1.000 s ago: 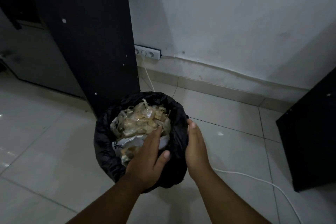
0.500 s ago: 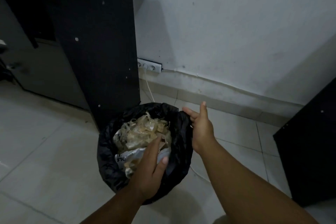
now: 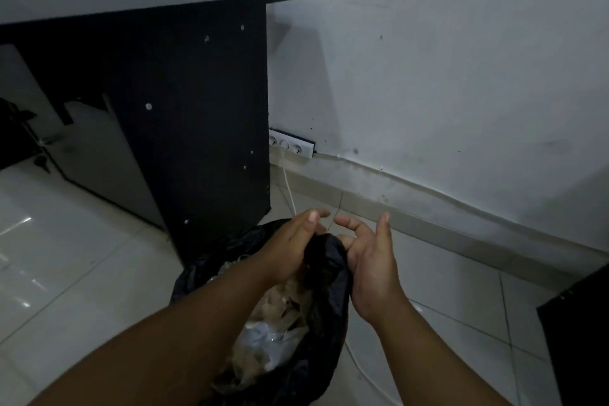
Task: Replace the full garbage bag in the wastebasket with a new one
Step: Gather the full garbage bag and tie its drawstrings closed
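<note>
Tiled floor [image 3: 82, 273], dim corner by white wall [image 3: 461, 76]. Full garbage bag [image 3: 329, 313] stands there. Your left hand [image 3: 286, 250] grips its bunched rim; right hand [image 3: 372, 270] alongside, fingers spread, holding nothing. Risk: a lopsided pull could spill the trash [image 3: 273, 339].

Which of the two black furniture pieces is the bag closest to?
The desk on the left: its side panel stands right behind the garbage bag. The other black piece, at the right edge, is separated from it by bare floor.
</note>
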Tool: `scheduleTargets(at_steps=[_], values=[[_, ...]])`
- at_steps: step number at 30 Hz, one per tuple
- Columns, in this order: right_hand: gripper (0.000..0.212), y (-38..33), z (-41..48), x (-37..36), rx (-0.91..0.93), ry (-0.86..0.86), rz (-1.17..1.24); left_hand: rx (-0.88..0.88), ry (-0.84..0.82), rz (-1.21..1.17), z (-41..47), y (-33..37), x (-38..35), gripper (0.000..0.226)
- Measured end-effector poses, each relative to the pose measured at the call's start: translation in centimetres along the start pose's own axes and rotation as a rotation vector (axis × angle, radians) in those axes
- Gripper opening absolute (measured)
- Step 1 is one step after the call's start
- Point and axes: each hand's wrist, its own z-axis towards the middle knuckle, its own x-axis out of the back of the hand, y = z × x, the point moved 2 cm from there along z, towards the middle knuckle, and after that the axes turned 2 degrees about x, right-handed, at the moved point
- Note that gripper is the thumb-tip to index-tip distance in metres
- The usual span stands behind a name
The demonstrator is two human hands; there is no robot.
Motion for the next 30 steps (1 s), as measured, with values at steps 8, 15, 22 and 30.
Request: scheduleTargets(at_steps=[8,15,22,30], values=[[0.049,0.0,1.8,2.8,0.159,0.162,-0.503,0.001,0.048,0.208,2.3,-1.2,3.6,0.057],[0.057,-2.4,2.9,0.1,0.113,0.051,-1.021,-0.036,0.077,0.184,1.4,-0.3,3.5,0.063],[0.035,-3.3,3.3,-2.5,-0.171,-0.160,-0.601,0.014,0.018,0.318,0.3,0.9,6.3,0.059],[0.049,-4.3,3.8,-1.4,0.075,-0.104,-0.916,0.032,0.176,0.156,-1.8,1.0,9.8,0.075]])
